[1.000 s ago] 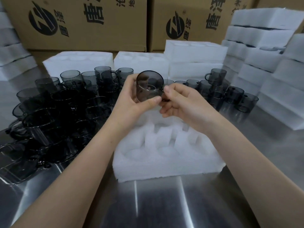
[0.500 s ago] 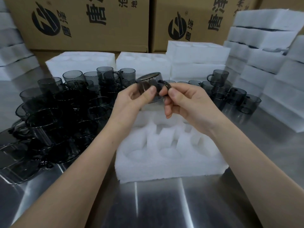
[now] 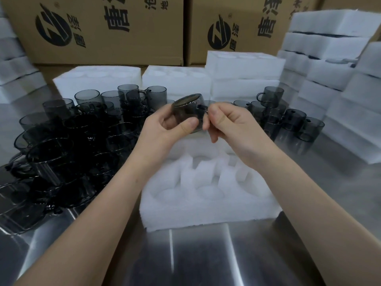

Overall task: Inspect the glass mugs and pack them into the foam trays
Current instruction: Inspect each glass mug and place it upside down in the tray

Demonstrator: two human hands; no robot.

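A smoky grey glass mug is held up in the air above the white foam tray. My left hand grips the mug's body, thumb across its front. My right hand pinches the mug's handle on its right side. The mug sits nearly upright, its rim tipped slightly toward me. The foam tray below has round pockets, and the ones I can see hold nothing. A large heap of dark mugs lies to the left, and a smaller group of mugs stands to the right.
Foam trays lie behind the mugs, and taller foam stacks rise on the right. Cardboard boxes line the back. The steel table reflects light in front of the tray.
The mug has turned from facing me mouth-on to nearly upright. Both hands have stayed on it, shifting slightly lower.
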